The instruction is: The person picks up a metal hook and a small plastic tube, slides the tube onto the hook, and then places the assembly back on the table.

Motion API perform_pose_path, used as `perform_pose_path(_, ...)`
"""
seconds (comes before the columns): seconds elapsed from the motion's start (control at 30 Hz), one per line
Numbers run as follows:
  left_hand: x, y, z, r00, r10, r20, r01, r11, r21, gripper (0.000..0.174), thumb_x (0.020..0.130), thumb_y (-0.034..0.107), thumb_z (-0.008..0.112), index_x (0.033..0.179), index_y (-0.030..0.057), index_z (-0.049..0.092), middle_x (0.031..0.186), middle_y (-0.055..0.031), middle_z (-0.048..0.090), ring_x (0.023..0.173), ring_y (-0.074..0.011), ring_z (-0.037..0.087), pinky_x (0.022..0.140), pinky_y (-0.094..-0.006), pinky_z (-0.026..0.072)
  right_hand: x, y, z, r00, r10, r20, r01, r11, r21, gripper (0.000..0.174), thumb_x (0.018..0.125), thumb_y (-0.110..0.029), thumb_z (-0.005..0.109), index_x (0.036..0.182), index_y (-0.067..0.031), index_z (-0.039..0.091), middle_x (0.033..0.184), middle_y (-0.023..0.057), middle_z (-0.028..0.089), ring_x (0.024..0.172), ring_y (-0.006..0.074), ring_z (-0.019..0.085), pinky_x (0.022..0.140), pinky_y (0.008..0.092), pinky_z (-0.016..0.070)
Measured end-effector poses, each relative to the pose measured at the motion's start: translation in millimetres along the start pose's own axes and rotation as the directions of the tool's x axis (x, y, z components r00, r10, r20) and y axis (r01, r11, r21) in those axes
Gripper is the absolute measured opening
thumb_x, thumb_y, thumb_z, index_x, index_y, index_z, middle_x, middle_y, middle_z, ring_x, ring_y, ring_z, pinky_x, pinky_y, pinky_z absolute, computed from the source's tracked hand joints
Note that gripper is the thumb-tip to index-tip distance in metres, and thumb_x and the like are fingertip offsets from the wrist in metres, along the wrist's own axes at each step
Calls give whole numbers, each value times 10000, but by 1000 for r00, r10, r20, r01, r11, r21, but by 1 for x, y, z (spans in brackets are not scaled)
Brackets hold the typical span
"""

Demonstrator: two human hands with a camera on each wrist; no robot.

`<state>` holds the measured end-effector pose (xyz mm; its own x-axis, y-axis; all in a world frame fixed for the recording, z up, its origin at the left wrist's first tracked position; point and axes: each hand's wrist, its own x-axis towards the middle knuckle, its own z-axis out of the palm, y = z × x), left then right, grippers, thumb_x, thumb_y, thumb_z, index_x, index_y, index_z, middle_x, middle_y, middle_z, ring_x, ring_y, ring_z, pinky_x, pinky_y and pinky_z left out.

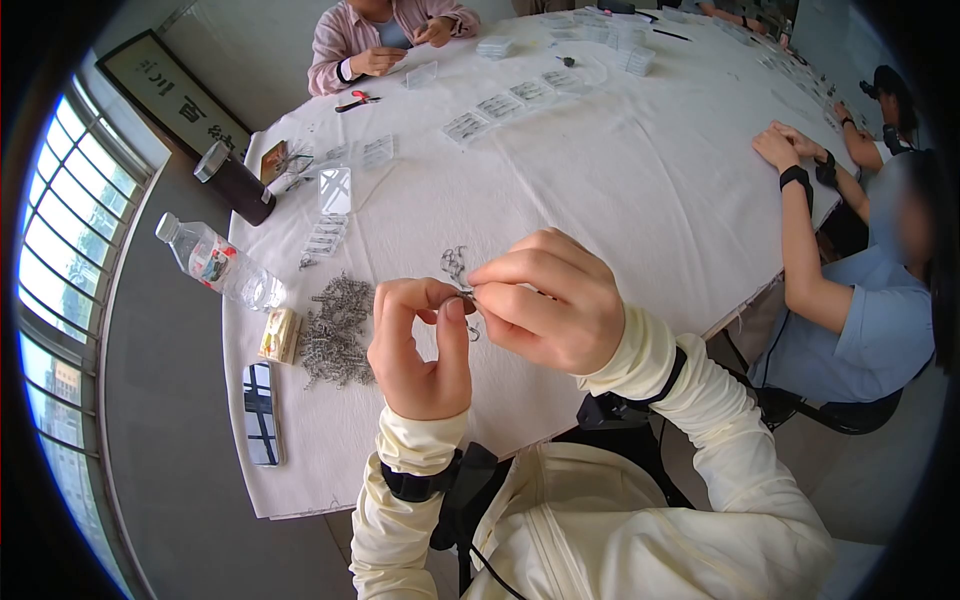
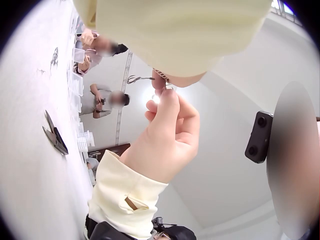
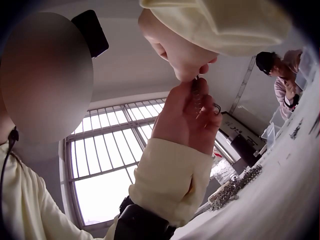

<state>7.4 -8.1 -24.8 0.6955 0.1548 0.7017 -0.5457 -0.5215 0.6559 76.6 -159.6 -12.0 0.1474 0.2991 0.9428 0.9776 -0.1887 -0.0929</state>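
Over the near part of the table both hands meet at a small metal hook piece (image 2: 137,78). My left hand (image 1: 422,350) pinches it between thumb and curled fingers. Fingertips of my right hand (image 1: 560,300) pinch at the same spot, from the right side. A coiled wire part (image 3: 196,95) shows along the left fingers in the right wrist view. Dark curved hook ends stick out beside the fingertips in the left wrist view. Just beyond the hands lies a small cluster of wire pieces (image 1: 454,262). Left of them is a heap of similar metal pieces (image 1: 338,330).
On the left edge are a phone (image 1: 262,413), a tissue pack (image 1: 280,335), a lying water bottle (image 1: 218,262) and a dark flask (image 1: 235,184). Clear plastic boxes (image 1: 335,190) and red-handled pliers (image 1: 357,101) lie farther off. People sit opposite and at right.
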Motion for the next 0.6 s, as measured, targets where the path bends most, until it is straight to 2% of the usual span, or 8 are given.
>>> perform_pose_path(0.17, 0, 1, 2, 999, -32, -29, 32, 999, 12, 20, 961, -12, 546, 965, -30, 539, 921, -60, 560, 833, -128, 506, 776, -273, 445, 3, -2, 1, 1000, -26, 15, 27, 997, -75, 225, 657, -49, 772, 799, -61, 599, 875, 43, 615, 750, 197, 581, 670, 313, 484)
perform_pose_path(0.23, 3, 1, 4, 993, 68, -93, -60, 995, 85, 128, 847, -80, 617, 927, 7, 566, 831, -69, 632, 758, -199, 522, 694, -300, 451, 3, -3, 1, 999, -28, 14, 30, 996, -85, 229, 651, -53, 773, 798, -59, 598, 873, 42, 611, 752, 196, 580, 668, 311, 484)
perform_pose_path(0.37, 2, 2, 0, 986, 156, -53, -144, 971, 189, 30, 933, -24, 558, 958, -17, 542, 909, -84, 576, 804, -168, 508, 756, -289, 453, 3, -3, 2, 999, -48, 10, 48, 994, -94, 222, 650, -57, 764, 800, -53, 601, 872, 42, 604, 750, 194, 576, 658, 307, 484)
perform_pose_path(0.47, 3, 6, 0, 971, 226, -75, -197, 940, 280, 66, 902, -41, 578, 959, -12, 563, 885, -94, 607, 809, -199, 526, 748, -301, 460, 4, -4, 1, 998, -60, 20, 62, 992, -106, 213, 659, -65, 757, 806, -49, 603, 885, 48, 610, 755, 195, 578, 655, 306, 486)
perform_pose_path(0.53, 3, 9, 1, 944, 302, -131, -237, 899, 370, 156, 791, -43, 691, 910, 34, 625, 829, -42, 668, 786, -243, 552, 725, -343, 454, 3, -5, 0, 996, -83, 17, 85, 989, -125, 209, 664, -68, 753, 815, -45, 610, 895, 53, 618, 756, 196, 581, 657, 307, 487)
perform_pose_path(0.6, 4, 12, -1, 940, 320, -123, -248, 883, 400, 158, 788, -37, 700, 909, 39, 632, 827, -40, 672, 791, -246, 559, 732, -345, 454, 4, -6, 0, 994, -107, 15, 108, 984, -144, 206, 670, -71, 749, 824, -41, 616, 905, 58, 625, 757, 198, 584, 659, 308, 489)
